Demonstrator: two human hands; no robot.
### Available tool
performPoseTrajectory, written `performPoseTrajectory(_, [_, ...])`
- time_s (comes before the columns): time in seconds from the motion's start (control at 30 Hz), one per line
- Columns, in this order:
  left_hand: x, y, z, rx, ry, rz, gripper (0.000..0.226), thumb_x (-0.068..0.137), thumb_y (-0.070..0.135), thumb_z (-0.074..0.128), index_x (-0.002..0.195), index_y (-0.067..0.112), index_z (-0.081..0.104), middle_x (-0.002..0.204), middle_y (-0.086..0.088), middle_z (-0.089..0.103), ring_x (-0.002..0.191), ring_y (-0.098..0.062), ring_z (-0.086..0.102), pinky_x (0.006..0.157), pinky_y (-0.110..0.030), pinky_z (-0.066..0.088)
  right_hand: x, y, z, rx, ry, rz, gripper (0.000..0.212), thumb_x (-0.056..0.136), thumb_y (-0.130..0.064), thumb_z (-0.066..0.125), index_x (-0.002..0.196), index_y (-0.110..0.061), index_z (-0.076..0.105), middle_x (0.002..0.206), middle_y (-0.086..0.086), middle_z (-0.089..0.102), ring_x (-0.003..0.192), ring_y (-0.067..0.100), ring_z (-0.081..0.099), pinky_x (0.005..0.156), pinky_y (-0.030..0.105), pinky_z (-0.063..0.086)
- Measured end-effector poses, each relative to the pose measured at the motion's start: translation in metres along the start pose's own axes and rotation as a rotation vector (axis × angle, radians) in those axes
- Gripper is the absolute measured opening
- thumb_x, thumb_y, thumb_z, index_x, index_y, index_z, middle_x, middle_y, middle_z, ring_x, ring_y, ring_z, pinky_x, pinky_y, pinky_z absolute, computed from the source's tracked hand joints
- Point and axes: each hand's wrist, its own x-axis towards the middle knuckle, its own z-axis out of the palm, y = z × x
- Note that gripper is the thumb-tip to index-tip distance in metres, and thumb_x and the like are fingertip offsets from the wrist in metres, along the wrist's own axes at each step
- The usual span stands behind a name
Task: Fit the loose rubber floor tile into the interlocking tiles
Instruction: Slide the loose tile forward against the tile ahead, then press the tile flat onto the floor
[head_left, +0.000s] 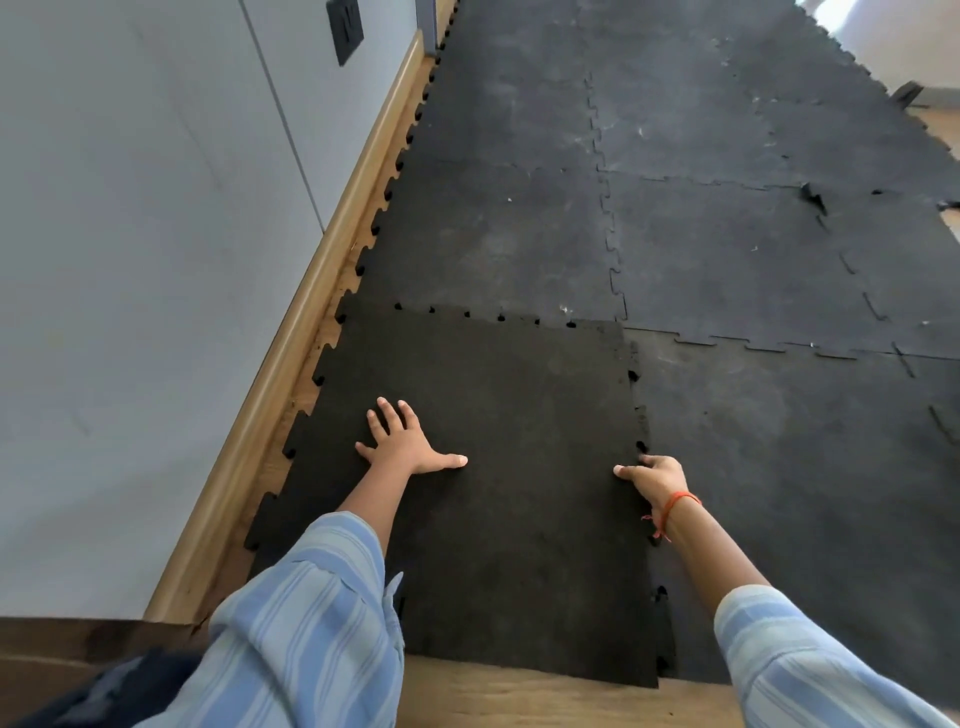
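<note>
The loose rubber tile (509, 415), darker black with jigsaw-toothed edges, lies in the near left corner of the mat. Its far and right edges overlap the laid interlocking tiles (727, 249), with small gaps showing at the teeth. My left hand (405, 441) rests flat on the loose tile, fingers spread. My right hand (652, 478) sits on the tile's right edge, thumb on top and fingers curled at the toothed seam; whether they wrap under the edge is hidden.
A grey wall (130, 260) with a wooden skirting board (311, 291) runs along the left, close to the tile's left teeth. Bare wooden floor (519, 696) shows at the near edge. One laid tile's corner (813, 197) at the right is lifted.
</note>
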Motion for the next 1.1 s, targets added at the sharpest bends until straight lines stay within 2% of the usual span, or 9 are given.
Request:
performPoseTrajectory(0.03, [-0.001, 0.002, 0.001, -0.001, -0.001, -0.004, 0.134, 0.065, 0.072, 0.067, 0.148, 0.013, -0.020, 0.154, -0.014, -0.031, 0.142, -0.037, -0.021, 0.114, -0.062, 0.006, -0.001, -0.001, -0.001, -0.027, 0.018, -0.021, 0.051, 0.084, -0.002, 0.069, 0.131, 0.004, 0.052, 0.119, 0.017, 0.063, 0.102, 0.029, 0.062, 0.060, 0.030, 0.049])
performPoseTrajectory(0.07, [-0.002, 0.004, 0.001, -0.005, 0.000, -0.011, 0.134, 0.065, 0.072, 0.067, 0.148, 0.013, -0.020, 0.154, -0.014, -0.031, 0.142, -0.037, -0.021, 0.114, -0.062, 0.007, -0.004, -0.003, -0.002, -0.127, 0.070, -0.075, 0.047, 0.084, -0.003, 0.069, 0.129, 0.003, 0.055, 0.123, 0.019, 0.063, 0.103, 0.029, 0.061, 0.069, 0.035, 0.051])
performPoseTrajectory(0.13, [-0.001, 0.006, 0.001, -0.007, 0.005, -0.025, 0.135, 0.064, 0.071, 0.069, 0.148, 0.012, -0.019, 0.154, -0.015, -0.031, 0.142, -0.038, -0.021, 0.114, -0.062, 0.007, -0.006, -0.013, -0.004, -0.424, 0.264, -0.261, 0.037, 0.085, -0.004, 0.063, 0.122, -0.002, 0.063, 0.126, 0.025, 0.060, 0.117, 0.036, 0.054, 0.097, 0.039, 0.042])
performPoseTrajectory(0.2, [0.000, 0.006, -0.001, -0.006, -0.005, -0.038, 0.135, 0.064, 0.070, 0.069, 0.148, 0.012, -0.020, 0.154, -0.015, -0.031, 0.142, -0.038, -0.021, 0.114, -0.062, 0.007, -0.010, -0.029, -0.001, -0.518, 0.335, -0.400, 0.036, 0.086, -0.006, 0.059, 0.122, -0.004, 0.063, 0.127, 0.028, 0.055, 0.121, 0.041, 0.047, 0.103, 0.037, 0.036])
performPoseTrajectory(0.3, [-0.001, 0.007, -0.002, -0.010, -0.022, -0.045, 0.136, 0.064, 0.068, 0.071, 0.147, 0.011, -0.020, 0.153, -0.016, -0.032, 0.142, -0.038, -0.021, 0.114, -0.061, 0.007, -0.018, -0.038, 0.013, -0.643, 0.177, -0.437, 0.049, 0.092, -0.013, 0.054, 0.136, 0.005, 0.043, 0.142, 0.028, 0.040, 0.132, 0.041, 0.038, 0.110, 0.038, 0.030])
performPoseTrajectory(0.4, [0.000, 0.007, 0.001, 0.006, -0.005, -0.027, 0.135, 0.066, 0.068, 0.070, 0.148, 0.009, -0.020, 0.154, -0.017, -0.030, 0.143, -0.037, -0.020, 0.115, -0.060, 0.005, -0.018, -0.013, 0.017, -0.878, 0.017, -0.363, 0.079, 0.097, -0.036, 0.047, 0.149, 0.006, 0.006, 0.160, 0.022, 0.003, 0.150, 0.031, 0.005, 0.120, 0.042, 0.011])
performPoseTrajectory(0.5, [-0.001, 0.010, 0.003, 0.098, 0.052, 0.083, 0.127, 0.071, 0.069, 0.064, 0.149, 0.007, -0.015, 0.156, -0.014, -0.025, 0.145, -0.030, -0.017, 0.115, -0.060, 0.006, -0.010, 0.011, 0.010, -0.938, -0.061, -0.327, 0.088, 0.095, -0.050, 0.042, 0.151, -0.001, -0.007, 0.161, 0.012, -0.017, 0.150, 0.024, -0.008, 0.122, 0.047, 0.006])
performPoseTrajectory(0.7, [-0.014, 0.056, 0.038, 0.194, 0.061, 0.316, 0.123, 0.073, 0.074, 0.056, 0.148, 0.007, -0.016, 0.156, -0.009, -0.027, 0.145, -0.026, -0.018, 0.116, -0.057, 0.004, -0.001, 0.017, 0.012, -1.036, -0.066, -0.342, 0.096, 0.090, -0.066, 0.033, 0.151, -0.006, -0.011, 0.160, 0.006, -0.022, 0.150, 0.019, -0.012, 0.121, 0.049, -0.002])
performPoseTrajectory(1.1, [-0.012, 0.064, 0.048, 0.203, 0.085, 0.338, 0.126, 0.070, 0.080, 0.050, 0.147, 0.007, -0.018, 0.156, -0.011, -0.028, 0.145, -0.027, -0.019, 0.115, -0.056, 0.003, -0.003, 0.020, 0.003, -1.074, -0.131, -0.357, 0.087, 0.095, -0.054, 0.035, 0.151, -0.005, -0.011, 0.159, 0.007, -0.024, 0.150, 0.019, -0.013, 0.122, 0.047, 0.001])
